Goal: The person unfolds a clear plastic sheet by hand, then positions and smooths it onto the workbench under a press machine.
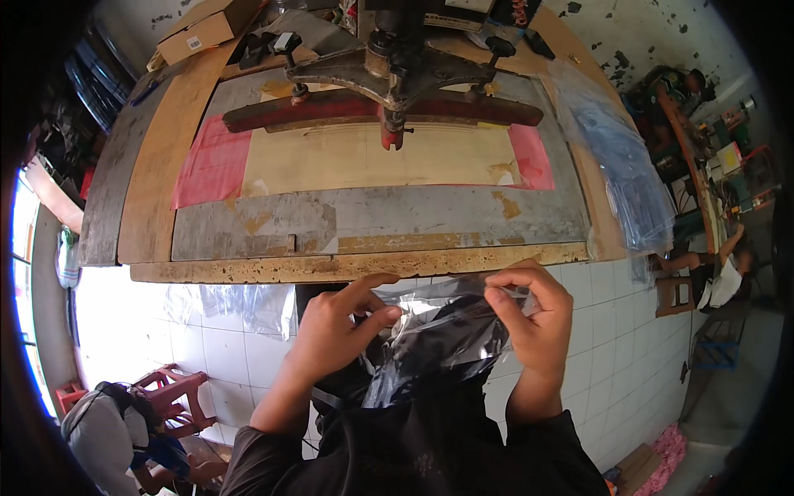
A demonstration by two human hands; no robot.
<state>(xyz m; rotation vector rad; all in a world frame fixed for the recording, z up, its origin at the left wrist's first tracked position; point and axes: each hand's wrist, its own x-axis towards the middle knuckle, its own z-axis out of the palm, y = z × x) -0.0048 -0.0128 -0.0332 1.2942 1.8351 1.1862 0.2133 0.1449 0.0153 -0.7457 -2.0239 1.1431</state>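
Observation:
A clear plastic sheet (438,322) hangs between my two hands, just in front of the worktable's near edge. My left hand (343,326) pinches its left upper corner between thumb and fingers. At its right upper corner, my right hand (533,310) grips the plastic with thumb and forefinger. Beyond the hands is a metal press bed (372,219) with a yellowish sheet (331,161) and pink strips at both ends. A red press bar (331,112) spans above that sheet.
Clear plastic sheets (633,182) lie at the table's right edge. A cardboard box (194,33) stands at the back left. A red stool (174,397) is at lower left beside a seated person (107,434). Other people are at the right.

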